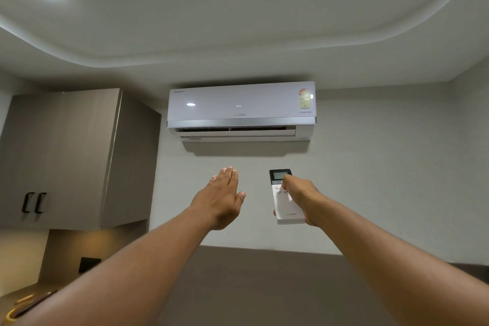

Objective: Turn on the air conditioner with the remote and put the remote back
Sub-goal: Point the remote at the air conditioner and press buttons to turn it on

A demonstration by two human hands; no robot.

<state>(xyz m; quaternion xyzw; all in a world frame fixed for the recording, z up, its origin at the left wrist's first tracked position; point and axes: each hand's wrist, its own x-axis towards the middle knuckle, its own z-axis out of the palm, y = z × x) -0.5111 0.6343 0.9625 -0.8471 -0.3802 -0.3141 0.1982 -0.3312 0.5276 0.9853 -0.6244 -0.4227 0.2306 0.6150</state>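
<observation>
Below the wall air conditioner (pixel 241 111), right hand (pixel 299 197) clasps remote (pixel 287 201); left hand (pixel 222 197) flat, empty.

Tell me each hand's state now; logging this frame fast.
Left hand: open, flat, empty.
Right hand: closed on the remote, thumb at its buttons.

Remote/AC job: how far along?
Done, seemingly: air conditioner shows display lights and an open louver. In hand: right hand holds the remote aimed at it, thumb on buttons; left hand is open, empty. Left: put the remote back.
</observation>
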